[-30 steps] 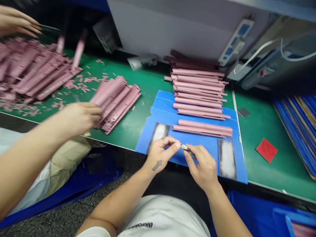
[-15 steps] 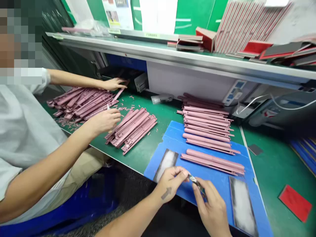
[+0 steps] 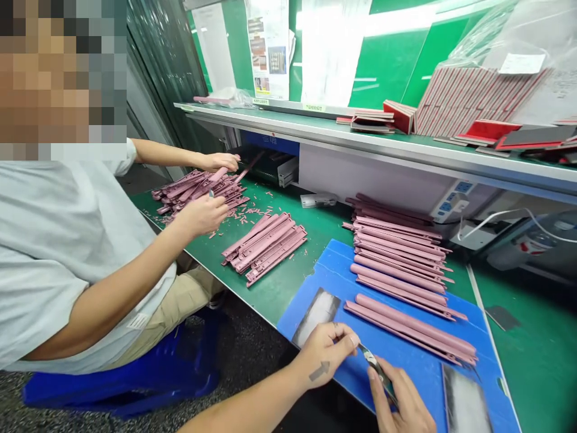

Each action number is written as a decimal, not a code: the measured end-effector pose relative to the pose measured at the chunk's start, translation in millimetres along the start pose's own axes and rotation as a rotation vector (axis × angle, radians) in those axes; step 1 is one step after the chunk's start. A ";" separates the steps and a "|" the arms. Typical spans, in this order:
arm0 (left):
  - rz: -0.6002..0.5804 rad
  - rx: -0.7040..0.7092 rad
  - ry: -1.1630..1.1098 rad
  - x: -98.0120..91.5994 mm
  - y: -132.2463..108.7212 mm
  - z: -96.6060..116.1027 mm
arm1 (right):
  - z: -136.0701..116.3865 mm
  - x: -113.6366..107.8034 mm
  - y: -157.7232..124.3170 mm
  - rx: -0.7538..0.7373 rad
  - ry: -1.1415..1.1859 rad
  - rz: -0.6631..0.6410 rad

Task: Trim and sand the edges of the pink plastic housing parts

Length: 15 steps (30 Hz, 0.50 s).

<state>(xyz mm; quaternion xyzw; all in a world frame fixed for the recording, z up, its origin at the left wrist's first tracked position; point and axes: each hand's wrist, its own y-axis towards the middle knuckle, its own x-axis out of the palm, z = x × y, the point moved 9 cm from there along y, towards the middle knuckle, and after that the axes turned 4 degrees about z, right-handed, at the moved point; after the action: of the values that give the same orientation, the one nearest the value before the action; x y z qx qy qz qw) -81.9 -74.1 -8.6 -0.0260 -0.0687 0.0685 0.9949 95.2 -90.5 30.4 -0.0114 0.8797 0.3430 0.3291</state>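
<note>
Low over the front edge of the blue sheet (image 3: 331,264), my left hand (image 3: 327,355) is closed, thumb and forefinger pinched at the tip of a slim, shiny metal tool (image 3: 373,361). My right hand (image 3: 401,400) grips the other end of that tool; its exact kind does not show clearly. Just beyond my hands lies a pair of long pink plastic strips (image 3: 412,325), one rounded and one flatter. Further back, a row of similar pink strips (image 3: 399,255) is laid out across the sheet.
At the left a co-worker's hands (image 3: 202,213) work by a heap of pink strips (image 3: 189,189), with pink scraps around. A smaller pink stack (image 3: 265,246) lies between us. Grey-white pads (image 3: 466,397) sit on the sheet. A shelf (image 3: 324,129) crosses above the bench.
The view has swung so the scene sits lower and further right. My hands still hold the metal tool. The co-worker's far hand has drawn back toward the heap.
</note>
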 end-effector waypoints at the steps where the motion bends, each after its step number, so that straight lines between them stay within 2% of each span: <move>1: 0.000 -0.002 -0.002 0.6 -1.4 1.2 | -5.3 -2.7 2.4 -0.031 0.003 0.001; 5: -0.025 -0.023 -0.030 1.3 -7.5 4.9 | -21.9 -15.6 10.8 -0.044 -0.013 0.003; 10: -0.099 -0.026 -0.048 3.3 -6.7 2.4 | -21.1 -18.4 15.0 0.027 -0.029 -0.035; 15: -0.091 0.009 -0.048 6.2 -11.8 4.5 | -24.4 -19.5 12.0 0.003 -0.053 -0.050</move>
<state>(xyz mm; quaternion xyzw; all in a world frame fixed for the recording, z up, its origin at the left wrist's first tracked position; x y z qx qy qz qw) -74.8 -84.7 -2.6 -0.0165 -0.0933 0.0240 0.9952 93.5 -100.3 62.3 -0.0240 0.8706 0.3336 0.3610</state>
